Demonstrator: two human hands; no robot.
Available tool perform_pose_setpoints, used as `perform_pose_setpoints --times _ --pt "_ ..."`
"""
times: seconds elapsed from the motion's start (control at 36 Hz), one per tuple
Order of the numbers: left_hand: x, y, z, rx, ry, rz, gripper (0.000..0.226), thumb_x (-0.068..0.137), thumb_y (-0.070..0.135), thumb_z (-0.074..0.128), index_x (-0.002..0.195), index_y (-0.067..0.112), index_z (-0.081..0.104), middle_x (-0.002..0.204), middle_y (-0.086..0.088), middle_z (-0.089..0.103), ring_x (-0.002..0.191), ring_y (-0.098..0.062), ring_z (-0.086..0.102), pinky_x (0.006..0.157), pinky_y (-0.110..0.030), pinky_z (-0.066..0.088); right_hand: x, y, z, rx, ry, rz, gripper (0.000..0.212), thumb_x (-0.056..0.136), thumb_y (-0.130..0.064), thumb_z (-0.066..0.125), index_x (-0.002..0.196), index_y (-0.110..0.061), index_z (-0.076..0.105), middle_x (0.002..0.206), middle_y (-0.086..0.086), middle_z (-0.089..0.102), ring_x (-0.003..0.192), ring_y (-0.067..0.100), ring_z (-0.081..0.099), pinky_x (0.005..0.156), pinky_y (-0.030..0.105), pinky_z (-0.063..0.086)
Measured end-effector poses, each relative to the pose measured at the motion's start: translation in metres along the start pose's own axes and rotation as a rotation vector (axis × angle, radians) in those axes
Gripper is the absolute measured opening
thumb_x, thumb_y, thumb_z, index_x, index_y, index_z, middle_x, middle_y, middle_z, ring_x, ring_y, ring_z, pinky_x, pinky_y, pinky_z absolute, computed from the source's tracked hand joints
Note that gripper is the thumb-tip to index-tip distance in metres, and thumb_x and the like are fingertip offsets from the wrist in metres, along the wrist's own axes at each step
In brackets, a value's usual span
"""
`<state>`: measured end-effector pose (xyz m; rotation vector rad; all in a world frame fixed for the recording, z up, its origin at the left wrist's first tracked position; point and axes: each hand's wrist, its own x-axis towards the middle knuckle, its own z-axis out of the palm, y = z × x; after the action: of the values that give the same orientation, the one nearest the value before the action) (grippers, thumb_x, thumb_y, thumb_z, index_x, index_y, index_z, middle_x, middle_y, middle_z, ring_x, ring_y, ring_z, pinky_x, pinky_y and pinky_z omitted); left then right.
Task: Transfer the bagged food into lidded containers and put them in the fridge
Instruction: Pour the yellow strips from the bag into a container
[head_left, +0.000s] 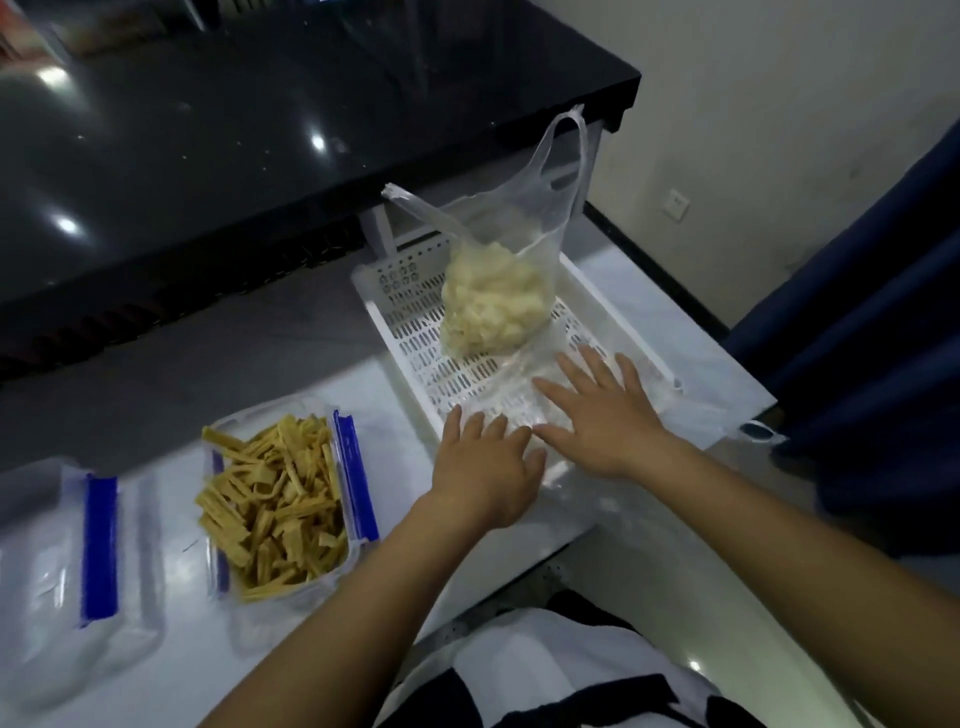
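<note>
Risk, bag: the bag of pale food (493, 301) stands upright in the white slotted basket (415, 332) with its handles loose and mouth open; a careless lift by one handle could tip the pieces out through the slots.
Risk, empty bag: a flattened clear bag (524, 410) lies under both hands; it is slippery and could slide off the table (395, 415) edge.
Left hand (485, 467): grip open, fingers straight, pressing on the clear bag, holding nothing.
Right hand (602, 415): grip open, fingers spread flat on the same plastic inside the basket.
Open container (280, 499): full of yellow strips, no lid on, blue latches folded out; a knock from the left forearm could spill it.
Second container (67, 561): at far left, blue latch visible; contents cannot be told through the blur.
Stage (judgement): one bag transferred, pale food not yet moved.
</note>
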<state>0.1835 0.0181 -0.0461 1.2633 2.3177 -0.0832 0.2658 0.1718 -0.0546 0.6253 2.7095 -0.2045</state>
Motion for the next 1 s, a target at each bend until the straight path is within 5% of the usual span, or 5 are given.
perform_pose_setpoints --times 0.17,0.31,0.56,0.72,1.0 --pt "-0.018 -0.009 -0.010 -0.451 0.441 0.026 0.039 0.105 0.024 0.045 0.142 0.022 0.054 0.154 -0.004 0.045 0.145 -0.022 0.034 0.121 -0.038 0.020 0.026 0.024 -0.006 0.005 -0.114 -0.003 0.072 0.094 -0.068 0.032 0.157 -0.041 0.008 0.168 -0.002 0.001 0.154 0.021 -0.003 0.122 0.052 -0.001" --pt "-0.063 -0.031 0.006 -0.844 0.728 -0.329 0.039 0.101 0.010 0.053 0.133 0.031 0.059 0.130 0.018 0.057 0.118 0.009 0.046 0.094 0.002 0.031 0.015 0.022 -0.015 0.106 -0.021 -0.100 0.068 0.094 -0.068 0.034 0.155 -0.042 0.019 0.167 -0.002 0.009 0.154 0.020 0.000 0.122 0.049 0.002" --pt "-0.066 -0.048 0.053 -0.501 0.164 -0.423 0.086 0.085 0.032 0.078 0.156 0.020 0.030 0.159 -0.002 0.035 0.143 -0.024 0.035 0.116 -0.038 0.034 0.001 -0.033 -0.007 0.165 -0.110 -0.388 0.067 0.093 -0.071 0.025 0.154 -0.045 0.017 0.168 -0.006 0.004 0.153 0.020 -0.005 0.120 0.055 -0.003" --pt "-0.040 -0.049 0.053 -0.511 0.147 -0.449 0.100 0.076 0.036 0.085 0.155 0.033 0.024 0.144 -0.004 0.038 0.122 -0.028 0.049 0.094 -0.046 0.053 0.007 -0.032 0.011 0.114 -0.182 -0.364 0.067 0.093 -0.073 0.017 0.153 -0.044 0.020 0.167 -0.008 0.003 0.153 0.019 -0.005 0.118 0.060 0.004" --pt "-0.039 -0.031 0.052 -0.493 0.236 -0.492 0.065 0.079 0.033 0.082 0.134 0.020 0.049 0.124 -0.007 0.044 0.094 -0.029 0.062 0.072 -0.035 0.050 0.008 -0.033 0.010 0.099 -0.216 -0.365 0.065 0.093 -0.073 0.013 0.152 -0.046 0.023 0.167 -0.008 0.001 0.153 0.020 -0.007 0.117 0.061 0.004"
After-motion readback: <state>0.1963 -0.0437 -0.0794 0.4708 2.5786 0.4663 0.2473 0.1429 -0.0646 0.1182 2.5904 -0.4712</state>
